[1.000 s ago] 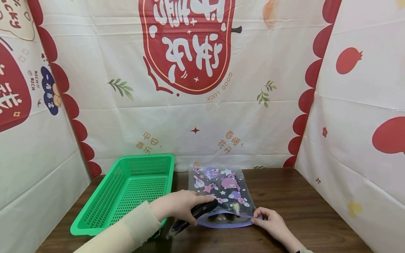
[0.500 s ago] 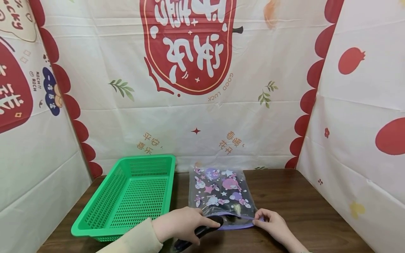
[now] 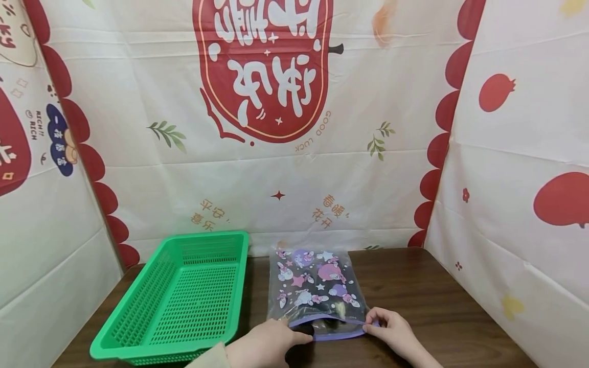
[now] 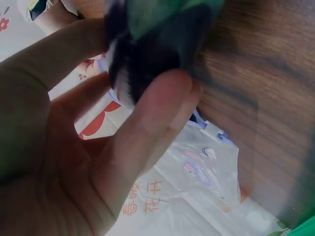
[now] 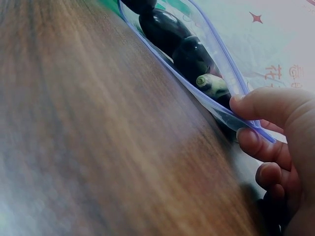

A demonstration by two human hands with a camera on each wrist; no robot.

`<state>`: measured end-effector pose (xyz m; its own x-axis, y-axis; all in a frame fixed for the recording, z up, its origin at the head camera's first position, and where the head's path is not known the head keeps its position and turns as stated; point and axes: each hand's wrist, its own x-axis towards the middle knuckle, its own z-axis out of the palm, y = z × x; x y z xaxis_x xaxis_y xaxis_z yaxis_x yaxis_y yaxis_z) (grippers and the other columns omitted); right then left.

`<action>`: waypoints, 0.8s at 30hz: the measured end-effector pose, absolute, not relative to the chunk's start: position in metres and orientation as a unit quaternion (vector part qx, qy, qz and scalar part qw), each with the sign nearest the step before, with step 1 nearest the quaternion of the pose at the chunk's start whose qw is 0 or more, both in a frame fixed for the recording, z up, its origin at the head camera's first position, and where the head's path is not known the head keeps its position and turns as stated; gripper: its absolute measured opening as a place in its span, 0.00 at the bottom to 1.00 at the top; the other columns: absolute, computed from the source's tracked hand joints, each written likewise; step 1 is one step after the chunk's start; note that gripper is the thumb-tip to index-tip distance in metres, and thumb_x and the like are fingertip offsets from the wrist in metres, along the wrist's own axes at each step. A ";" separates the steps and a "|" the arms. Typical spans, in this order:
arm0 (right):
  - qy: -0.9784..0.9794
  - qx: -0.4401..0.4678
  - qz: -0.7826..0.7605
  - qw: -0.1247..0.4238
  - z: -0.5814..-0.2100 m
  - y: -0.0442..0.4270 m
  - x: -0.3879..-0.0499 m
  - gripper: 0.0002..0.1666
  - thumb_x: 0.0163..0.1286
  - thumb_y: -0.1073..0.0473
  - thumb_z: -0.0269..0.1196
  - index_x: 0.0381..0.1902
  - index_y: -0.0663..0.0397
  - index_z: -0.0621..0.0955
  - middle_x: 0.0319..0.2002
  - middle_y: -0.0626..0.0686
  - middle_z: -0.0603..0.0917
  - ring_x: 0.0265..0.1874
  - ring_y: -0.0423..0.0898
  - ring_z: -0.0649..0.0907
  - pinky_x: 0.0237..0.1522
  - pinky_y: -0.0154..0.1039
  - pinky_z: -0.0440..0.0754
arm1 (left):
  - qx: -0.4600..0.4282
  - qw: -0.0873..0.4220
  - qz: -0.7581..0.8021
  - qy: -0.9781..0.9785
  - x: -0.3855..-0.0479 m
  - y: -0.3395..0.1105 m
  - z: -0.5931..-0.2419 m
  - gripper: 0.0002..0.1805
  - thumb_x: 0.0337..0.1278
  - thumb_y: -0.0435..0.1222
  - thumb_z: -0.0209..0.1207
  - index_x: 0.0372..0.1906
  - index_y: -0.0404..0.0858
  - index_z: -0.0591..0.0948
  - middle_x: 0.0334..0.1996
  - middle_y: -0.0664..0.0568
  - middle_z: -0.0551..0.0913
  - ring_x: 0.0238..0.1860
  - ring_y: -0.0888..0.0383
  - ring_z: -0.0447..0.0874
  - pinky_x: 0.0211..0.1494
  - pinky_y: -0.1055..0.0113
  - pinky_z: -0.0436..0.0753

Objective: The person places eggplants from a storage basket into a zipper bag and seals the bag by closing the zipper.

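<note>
left hand (image 4: 69, 162) gripping a dark eggplant (image 4: 150, 56) — purple-edged clear bag (image 4: 204, 167) beyond, brown wood tabletop (image 4: 261, 73)

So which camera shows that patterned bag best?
The head view: it shows the bag almost whole, printed front up. The left wrist view shows only part of it, with a white zip slider; the right wrist view looks into its open mouth, with dark, glossy things inside.

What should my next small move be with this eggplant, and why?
Probably ease the held eggplant through the open mouth of the printed bag. The left hand grips it at the left end of the purple rim, the right hand pinches the rim's right corner, and more dark eggplants already lie inside.
</note>
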<state>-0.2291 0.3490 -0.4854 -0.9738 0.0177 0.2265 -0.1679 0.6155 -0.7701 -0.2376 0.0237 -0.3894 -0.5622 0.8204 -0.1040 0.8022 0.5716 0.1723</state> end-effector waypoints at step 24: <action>-0.888 0.056 0.444 0.110 -0.486 0.348 -0.229 0.10 0.56 0.55 0.71 0.26 0.45 0.78 0.19 0.43 0.73 0.19 0.35 0.71 0.25 0.33 0.67 | 0.346 0.098 0.091 0.929 -0.235 0.025 -0.406 0.31 0.41 0.47 0.74 0.58 0.54 0.80 0.39 0.58 0.85 0.44 0.54 0.81 0.43 0.60 0.79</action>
